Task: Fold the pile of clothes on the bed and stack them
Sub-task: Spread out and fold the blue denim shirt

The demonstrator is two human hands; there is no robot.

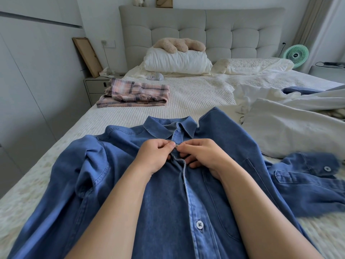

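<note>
Denim shirt [168, 184] lies face-up on the bed [196, 94] right before you. Your left hand [155, 156] and right hand [203, 154] pinch its front edges below the collar, apparently fastening a button. Next, flip and fold it, then stack it on the plaid clothes [134, 92] at eleven o'clock.

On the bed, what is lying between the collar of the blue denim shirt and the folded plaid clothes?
In the head view, only bare cream bedspread lies between the denim shirt collar and the folded plaid clothes; nothing rests on that stretch.
</note>
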